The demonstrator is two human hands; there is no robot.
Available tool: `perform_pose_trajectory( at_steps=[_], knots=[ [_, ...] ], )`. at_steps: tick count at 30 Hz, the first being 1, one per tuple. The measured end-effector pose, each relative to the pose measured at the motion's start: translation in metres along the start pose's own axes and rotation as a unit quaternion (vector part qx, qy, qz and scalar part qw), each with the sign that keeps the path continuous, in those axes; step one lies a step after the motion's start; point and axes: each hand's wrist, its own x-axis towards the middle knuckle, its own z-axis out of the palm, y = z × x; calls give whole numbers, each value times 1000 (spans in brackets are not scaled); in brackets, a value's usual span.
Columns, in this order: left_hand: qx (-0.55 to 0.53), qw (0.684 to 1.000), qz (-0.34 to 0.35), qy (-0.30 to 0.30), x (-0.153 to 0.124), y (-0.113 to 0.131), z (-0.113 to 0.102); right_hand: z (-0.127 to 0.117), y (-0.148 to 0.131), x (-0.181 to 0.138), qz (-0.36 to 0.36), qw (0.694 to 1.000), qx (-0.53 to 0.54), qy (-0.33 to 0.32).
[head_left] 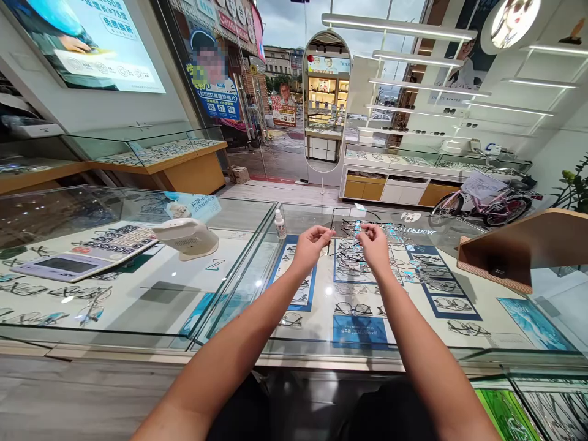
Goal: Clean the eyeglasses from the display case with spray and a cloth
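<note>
My left hand (313,246) is closed in a pinch above the glass counter, fingertips on the thin dark side of a pair of eyeglasses (332,222). Opposite it, my right hand (374,244) pinches the same eyeglasses at their other side. Their outline is hard to separate from the spectacles under the glass, and my fingers hide part of it. A small white spray bottle (280,225) stands on the counter just left of my left hand. Rows of spectacles on blue-edged cards (353,308) lie inside the case below both forearms.
A large calculator (87,254) and a white device (187,237) sit on the left glass case. On the right, a wooden stand (500,263) rests on the counter. Beyond are an oval mirror (326,101), a pink bicycle (482,199) and further display cases.
</note>
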Motion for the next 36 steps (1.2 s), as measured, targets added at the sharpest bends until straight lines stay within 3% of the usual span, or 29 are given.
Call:
perform_pose_trajectory(
  at_steps=[5, 11, 15, 17, 19, 22, 28, 33, 36],
  knots=[
    [-68, 996, 2, 54, 7, 11, -8, -1, 4, 5, 43, 998, 48, -1],
    [-78, 990, 46, 107, 9, 22, -19, 1, 1, 0, 18, 997, 6, -81],
    [-74, 991, 46, 105, 10, 25, -21, -1, -4, -4, -15, 994, -54, -90],
    [-58, 993, 50, 92, 10, 24, -20, -2, -11, -9, -86, 985, -144, -42],
    [-32, 995, 61, 72, 9, 22, -18, -2, -17, -15, -179, 956, -234, 9],
    [11, 996, 85, 38, 7, 17, -13, 3, -24, -26, -263, 923, -280, -11],
    [42, 994, 90, -49, 1, 12, -5, 20, -19, -40, -292, 923, -224, -114],
    [26, 994, 35, -104, 0, 12, -6, 23, -16, -42, -290, 937, -165, -102],
    [65, 990, 51, -114, -2, 15, -7, 22, -14, -40, -291, 940, -157, -77]
  ],
)
